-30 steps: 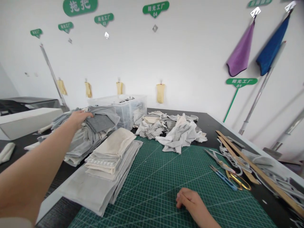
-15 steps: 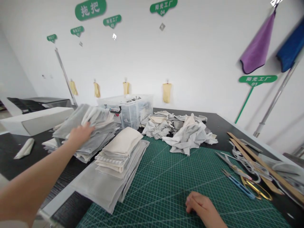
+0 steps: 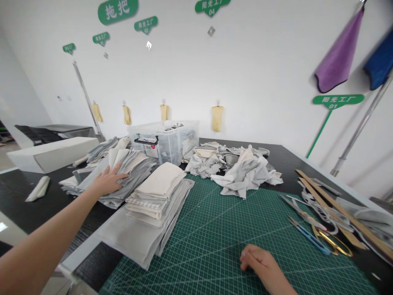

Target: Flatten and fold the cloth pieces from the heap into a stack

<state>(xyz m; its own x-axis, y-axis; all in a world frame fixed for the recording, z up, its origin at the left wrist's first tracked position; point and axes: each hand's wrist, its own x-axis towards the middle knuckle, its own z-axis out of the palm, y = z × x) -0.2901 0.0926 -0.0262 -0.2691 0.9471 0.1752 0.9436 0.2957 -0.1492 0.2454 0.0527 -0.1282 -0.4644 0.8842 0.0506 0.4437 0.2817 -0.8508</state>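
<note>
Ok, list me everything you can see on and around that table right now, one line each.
cutting mat: 1, green with white grid, centre of the table
black table: 1, under everything
folded fabric stack: 1, cream and grey, left edge of the mat
loose grey fabric pile: 1, left of that stack
crumpled scraps heap: 1, white-grey, far side of the mat
clear storage bin: 1, behind the piles
scissors: 2 pairs, one blue, one gold-handled, right of the mat
wooden rulers: 2, right edge
yellow gloves: 4, hung on the wall
hanging cloths: 2, purple and blue, upper right
left hand: flat on the grey pile, fingers spread
right hand: resting on the mat, fingers curled
</note>
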